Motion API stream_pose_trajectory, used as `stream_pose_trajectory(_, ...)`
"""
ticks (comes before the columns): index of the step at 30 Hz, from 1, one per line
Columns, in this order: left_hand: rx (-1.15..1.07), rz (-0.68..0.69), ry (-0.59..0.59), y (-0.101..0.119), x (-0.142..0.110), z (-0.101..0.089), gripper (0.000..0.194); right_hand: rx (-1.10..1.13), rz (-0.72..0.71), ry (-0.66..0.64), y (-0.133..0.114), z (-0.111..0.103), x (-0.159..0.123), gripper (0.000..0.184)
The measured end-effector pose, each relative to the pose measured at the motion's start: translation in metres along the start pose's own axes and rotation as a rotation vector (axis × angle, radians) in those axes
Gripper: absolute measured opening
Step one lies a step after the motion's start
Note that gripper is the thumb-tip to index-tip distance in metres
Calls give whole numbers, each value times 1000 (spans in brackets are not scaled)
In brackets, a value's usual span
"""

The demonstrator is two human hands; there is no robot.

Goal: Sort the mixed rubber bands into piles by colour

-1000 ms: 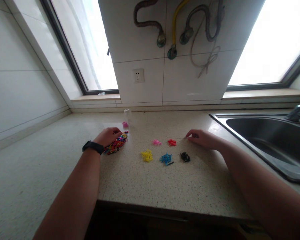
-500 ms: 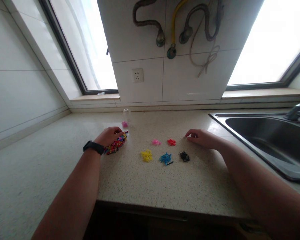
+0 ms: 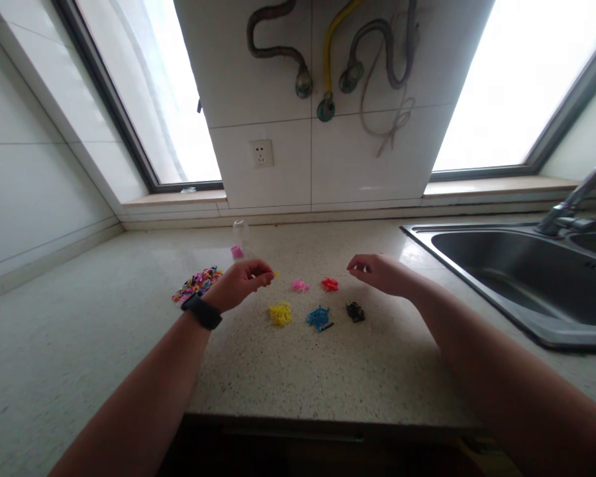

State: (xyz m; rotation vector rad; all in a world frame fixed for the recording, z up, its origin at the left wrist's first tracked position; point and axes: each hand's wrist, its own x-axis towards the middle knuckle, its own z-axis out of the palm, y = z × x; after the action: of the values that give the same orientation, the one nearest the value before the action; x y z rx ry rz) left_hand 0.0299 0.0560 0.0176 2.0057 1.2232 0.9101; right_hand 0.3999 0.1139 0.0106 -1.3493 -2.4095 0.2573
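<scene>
My left hand (image 3: 243, 281), with a black band on the wrist, pinches a small yellow rubber band (image 3: 277, 273) above the counter. Behind that wrist lies a mixed heap of coloured rubber bands (image 3: 193, 285). Sorted by colour, small piles lie between my hands: yellow (image 3: 280, 314), pink (image 3: 299, 285), red (image 3: 330, 284), blue (image 3: 318, 318) and black (image 3: 355, 312). A short black piece (image 3: 328, 326) touches the blue pile. My right hand (image 3: 377, 273) hovers just right of the red pile, fingers closed together; whatever is between its fingertips is too small to make out.
A clear plastic container (image 3: 240, 232) stands behind my left hand, near a pink item (image 3: 236, 252). To the right is a steel sink (image 3: 487, 265) with a faucet (image 3: 556, 218). The counter's front edge (image 3: 278, 417) runs below my forearms.
My left hand has left the mixed heap and moved right, now with a yellow rubber band in its fingertips. My right hand stays near the red pile. The view has shifted slightly right.
</scene>
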Motion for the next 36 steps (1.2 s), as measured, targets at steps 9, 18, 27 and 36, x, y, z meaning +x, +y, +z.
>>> stream_pose_trajectory(9,-297,32,-150,27,-4,38,30,599,-225,-73,-89,12,-10,29)
stream_pose_trajectory(18,-339,48,-192,35,-5,47,25,715,-198,-112,-103,17,-12,20)
stream_pose_trajectory(27,-379,66,-189,34,-5,49,23,710,-187,-90,-106,19,-13,23)
stream_pose_trajectory(36,-347,74,-185,35,-5,48,24,736,-200,-73,-106,19,-12,22)
